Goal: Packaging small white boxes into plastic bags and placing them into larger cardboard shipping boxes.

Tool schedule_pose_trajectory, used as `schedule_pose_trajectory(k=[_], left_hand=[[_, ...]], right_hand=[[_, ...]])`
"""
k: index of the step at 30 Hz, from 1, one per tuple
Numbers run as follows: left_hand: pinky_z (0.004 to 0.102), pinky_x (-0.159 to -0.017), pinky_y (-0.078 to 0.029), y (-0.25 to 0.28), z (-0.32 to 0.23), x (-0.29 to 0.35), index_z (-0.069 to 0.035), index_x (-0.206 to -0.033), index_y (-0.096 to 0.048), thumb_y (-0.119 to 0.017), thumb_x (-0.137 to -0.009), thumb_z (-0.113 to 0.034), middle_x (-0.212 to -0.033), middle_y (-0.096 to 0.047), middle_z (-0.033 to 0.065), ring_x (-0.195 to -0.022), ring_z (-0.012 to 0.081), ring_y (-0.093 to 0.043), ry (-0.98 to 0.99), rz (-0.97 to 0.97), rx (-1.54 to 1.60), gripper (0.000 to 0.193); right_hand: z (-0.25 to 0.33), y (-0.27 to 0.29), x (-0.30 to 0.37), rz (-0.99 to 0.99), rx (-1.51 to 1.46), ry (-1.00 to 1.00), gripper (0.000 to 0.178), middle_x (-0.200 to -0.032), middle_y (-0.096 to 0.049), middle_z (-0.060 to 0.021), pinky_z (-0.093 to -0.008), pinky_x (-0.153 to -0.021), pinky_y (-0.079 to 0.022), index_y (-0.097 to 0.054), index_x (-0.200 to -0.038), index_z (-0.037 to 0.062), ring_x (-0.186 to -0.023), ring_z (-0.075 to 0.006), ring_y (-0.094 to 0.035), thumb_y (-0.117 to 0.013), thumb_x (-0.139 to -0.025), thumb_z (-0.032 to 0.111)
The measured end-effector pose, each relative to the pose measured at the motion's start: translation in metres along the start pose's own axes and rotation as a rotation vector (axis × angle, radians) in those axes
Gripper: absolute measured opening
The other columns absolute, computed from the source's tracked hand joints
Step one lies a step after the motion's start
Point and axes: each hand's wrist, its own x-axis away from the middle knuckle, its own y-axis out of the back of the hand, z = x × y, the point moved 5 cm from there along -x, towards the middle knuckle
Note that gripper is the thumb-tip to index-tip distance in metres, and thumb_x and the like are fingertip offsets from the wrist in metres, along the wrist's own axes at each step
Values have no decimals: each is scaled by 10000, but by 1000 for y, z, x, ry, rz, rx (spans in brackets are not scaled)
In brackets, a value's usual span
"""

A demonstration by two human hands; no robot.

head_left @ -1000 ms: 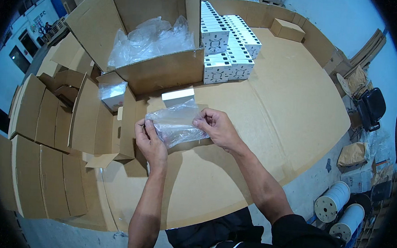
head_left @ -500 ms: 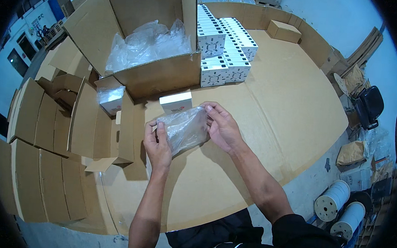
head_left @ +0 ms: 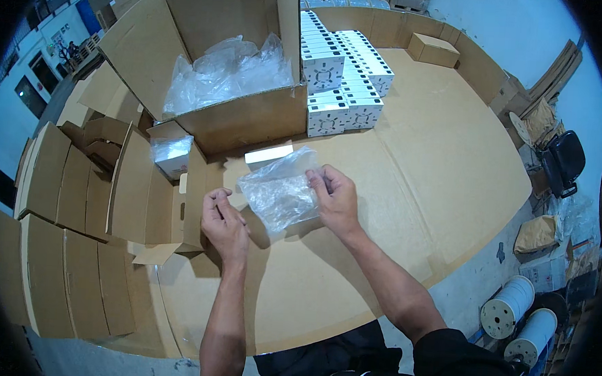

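This appears to be a packing area in a workshop or warehouse, shown by the broad bench (head_left: 451, 175) bearing stacked white boxes (head_left: 338, 71), brown cartons (head_left: 82, 278) and clear plastic (head_left: 232, 72), with large reels (head_left: 507, 309) nearby.

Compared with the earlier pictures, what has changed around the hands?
The left hand has let go of the clear plastic bag and moved slightly left; the right hand alone holds it now. The white box behind the bag and the wrapped box in the open carton stayed in place.
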Motion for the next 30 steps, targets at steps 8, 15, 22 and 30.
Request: schedule_pose_trajectory(k=[8, 15, 22, 30], left_hand=[[296, -591, -485, -7, -27, 5, 19, -1155, -643, -642, -988, -238, -753, -632, 72, -648, 173, -596, -707, 107, -268, 306], [299, -551, -468, -25, -21, 21, 14, -988, -659, -660, -989, -195, -715, -633, 78, -604, 126, -580, -290, 383, -430, 209], [296, -544, -445, -29, 3, 10, -7, -939, -559, -572, -1054, -220, -683, -561, 27, -600, 88, -521, -236, 104, -197, 242], [286, -627, -452, -24, 1, 10, -7, -1029, -529, -512, -1088, -272, -736, -575, 33, -682, 102, -525, -262, -9, -147, 272]], right_hand=[[18, 6, -4, 419, 85, 14, 193, -647, -640, -41, -288, -557, -430, -751, -873, -9, -583, -80, -498, -756, -920, 178], [14, 1, -3, 547, 174, 8, 207, -729, -671, -13, -259, -596, -461, -746, -957, 2, -651, -54, -544, -817, -868, 175], [-8, -15, 9, 31, 30, -23, 370, -797, -655, -87, -313, -629, -489, -616, -1108, 6, -710, -129, -605, -773, -906, 273], [2, -19, 15, -20, 114, -31, 273, -667, -614, -101, -358, -603, -464, -650, -902, -6, -623, -176, -572, -592, -1031, 229]])
